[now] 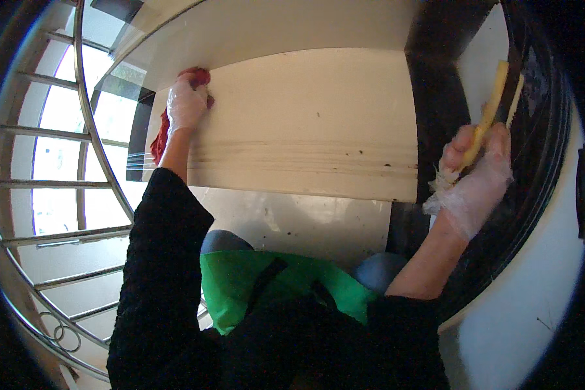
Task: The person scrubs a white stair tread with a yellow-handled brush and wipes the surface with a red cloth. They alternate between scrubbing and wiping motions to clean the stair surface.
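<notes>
My left hand [186, 105], in a clear plastic glove, grips a red cloth [160, 139] against the left end of a beige stair tread [297, 112]. Dark streaks and small specks mark the tread's front part. Over at the right, my right hand [480, 165] holds a yellow strip-like tool [492, 107], its exact kind unclear, beside the dark stone edging. The glove on this hand is torn, with bare fingers showing.
A curved metal railing [88, 122] runs along the left, with bright windows behind it. Dark stone edging [436, 97] and a white wall [526, 292] bound the right side. Below the tread lies a glossy lower step [317, 219] with specks on it.
</notes>
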`<state>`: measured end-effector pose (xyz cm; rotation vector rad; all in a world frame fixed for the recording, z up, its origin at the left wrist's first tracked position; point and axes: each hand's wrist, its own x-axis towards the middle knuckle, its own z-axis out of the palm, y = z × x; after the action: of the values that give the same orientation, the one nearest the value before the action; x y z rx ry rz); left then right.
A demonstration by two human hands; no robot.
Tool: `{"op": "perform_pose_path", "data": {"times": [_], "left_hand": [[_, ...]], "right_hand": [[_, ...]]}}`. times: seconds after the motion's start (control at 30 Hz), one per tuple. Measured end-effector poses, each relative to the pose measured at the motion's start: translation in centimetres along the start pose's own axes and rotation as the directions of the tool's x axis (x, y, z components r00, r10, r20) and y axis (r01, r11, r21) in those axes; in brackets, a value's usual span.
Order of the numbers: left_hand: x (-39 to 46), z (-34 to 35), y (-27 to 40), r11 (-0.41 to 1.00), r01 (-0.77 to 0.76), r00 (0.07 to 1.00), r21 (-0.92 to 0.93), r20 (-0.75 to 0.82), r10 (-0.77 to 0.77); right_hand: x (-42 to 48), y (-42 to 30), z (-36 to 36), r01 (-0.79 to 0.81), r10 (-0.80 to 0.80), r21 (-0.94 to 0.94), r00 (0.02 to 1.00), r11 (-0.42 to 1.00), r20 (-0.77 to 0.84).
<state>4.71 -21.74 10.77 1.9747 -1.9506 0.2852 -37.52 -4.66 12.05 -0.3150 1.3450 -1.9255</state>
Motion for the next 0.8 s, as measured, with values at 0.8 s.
{"op": "perform_pose_path", "data": {"times": [0.8], "left_hand": [[-14.5, -6.7, 10.2, 0.533, -0.792, 0.461, -0.297, 0.281, 0.842]], "right_hand": [[-0.9, -3.1, -1.3, 0.098, -0.104, 0.091, 0.993, 0.991, 0.063]]}}
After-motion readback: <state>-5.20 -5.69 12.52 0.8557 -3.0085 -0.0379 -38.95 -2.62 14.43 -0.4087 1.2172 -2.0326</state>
